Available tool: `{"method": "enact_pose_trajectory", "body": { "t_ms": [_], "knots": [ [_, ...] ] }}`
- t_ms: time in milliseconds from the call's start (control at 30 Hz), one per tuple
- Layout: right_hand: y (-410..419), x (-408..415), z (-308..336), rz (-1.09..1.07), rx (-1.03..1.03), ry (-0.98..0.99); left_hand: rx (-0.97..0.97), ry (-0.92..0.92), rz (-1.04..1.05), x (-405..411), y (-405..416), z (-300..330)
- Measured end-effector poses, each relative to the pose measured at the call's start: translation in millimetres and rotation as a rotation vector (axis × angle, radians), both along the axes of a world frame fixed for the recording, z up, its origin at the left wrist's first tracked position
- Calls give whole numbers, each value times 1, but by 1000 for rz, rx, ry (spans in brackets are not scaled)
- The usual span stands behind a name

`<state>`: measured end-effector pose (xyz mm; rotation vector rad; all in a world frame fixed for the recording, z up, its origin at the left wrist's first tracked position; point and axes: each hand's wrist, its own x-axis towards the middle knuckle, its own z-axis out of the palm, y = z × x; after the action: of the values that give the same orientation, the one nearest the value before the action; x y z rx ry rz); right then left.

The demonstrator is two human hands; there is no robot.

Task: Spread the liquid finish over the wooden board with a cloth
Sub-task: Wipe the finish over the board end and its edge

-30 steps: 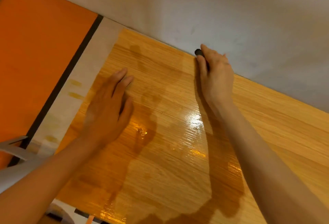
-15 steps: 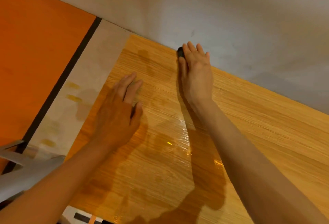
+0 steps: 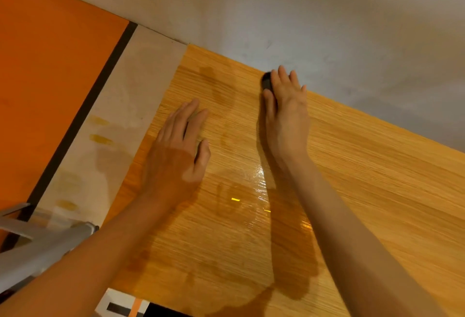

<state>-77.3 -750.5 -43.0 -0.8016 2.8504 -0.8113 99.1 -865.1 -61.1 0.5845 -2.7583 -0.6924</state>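
A long wooden board (image 3: 364, 190) with fine grain lies across the view, its far edge against a grey wall. Wet glossy finish (image 3: 256, 190) shines in its middle, between my arms. My right hand (image 3: 286, 112) presses a small dark cloth (image 3: 266, 81) onto the board near the far edge; only a bit of the cloth shows beyond my fingers. My left hand (image 3: 180, 145) rests flat on the board near its left end, fingers spread, holding nothing.
The grey wall (image 3: 327, 27) runs right behind the board. Left of the board lies pale paper (image 3: 120, 115) with yellowish stains, then a black strip and an orange surface (image 3: 50, 77). A grey metal bar (image 3: 37, 248) sticks in at lower left.
My right hand has slid the cloth leftward along the board's far edge. My left hand has stayed flat on the board. The view has shifted a little.
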Motion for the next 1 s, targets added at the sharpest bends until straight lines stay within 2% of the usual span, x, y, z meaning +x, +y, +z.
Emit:
{"method": "enact_pose_trajectory", "body": {
  "t_ms": [133,233,367,433,533,667,767,900,1000],
  "knots": [
    [52,102,8,191,19,7,-6,-17,-4,0,-1,1],
    [72,85,9,320,48,-6,-3,-14,-8,-1,-1,1],
    [50,-12,4,-29,30,15,-4,-15,-17,-1,-2,1],
    [41,-30,-1,-132,22,-10,-9,-12,-18,0,-3,0],
    [54,20,-1,-120,-7,0,-10,5,-19,0,-2,-1],
    [96,124,9,60,37,-23,-12,-5,-11,0,-2,0],
    [100,97,9,124,75,-13,6,-27,-4,-2,-2,3],
    [70,7,0,-157,49,6,-2,-47,-10,0,-2,3],
    [74,30,-3,-212,20,-9,-10,-55,-1,1,-1,4]
  ]
}}
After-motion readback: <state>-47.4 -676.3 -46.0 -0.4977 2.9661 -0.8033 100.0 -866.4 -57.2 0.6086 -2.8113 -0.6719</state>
